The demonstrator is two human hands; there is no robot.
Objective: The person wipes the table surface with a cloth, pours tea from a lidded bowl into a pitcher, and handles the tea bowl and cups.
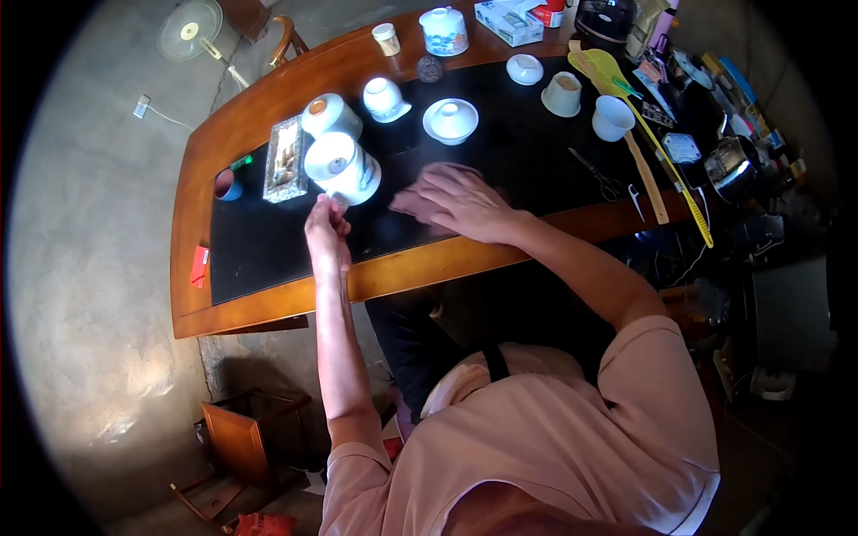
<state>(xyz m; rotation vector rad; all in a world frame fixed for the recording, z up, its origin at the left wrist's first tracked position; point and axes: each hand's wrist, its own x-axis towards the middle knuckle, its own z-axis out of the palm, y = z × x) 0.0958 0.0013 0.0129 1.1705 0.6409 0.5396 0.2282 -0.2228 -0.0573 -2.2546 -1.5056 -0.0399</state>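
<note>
My left hand point(328, 234) is closed on the handle of a white mug point(357, 177) at the table's near side. To its right my right hand point(465, 205) lies palm down over the black mat point(255, 255), on a pinkish-brown cloth point(409, 205) whose edges show past the fingers; motion blurs its outline. Behind the mug sits a rounded white pot point(331, 116), and a silvery patterned box point(286, 161) is to its left. A small white pitcher point(384, 99) and a lidded white bowl point(450, 121) are farther back.
Two pale cups point(562, 95) point(613, 119) and scissors point(596, 172) are on the right, beside a yellow fly swatter point(666, 152) and metal kettle point(733, 165). A blue-patterned jar point(443, 31) and tissue box point(509, 22) stand at the back. At left are a small cup point(228, 185) and red packet point(199, 266).
</note>
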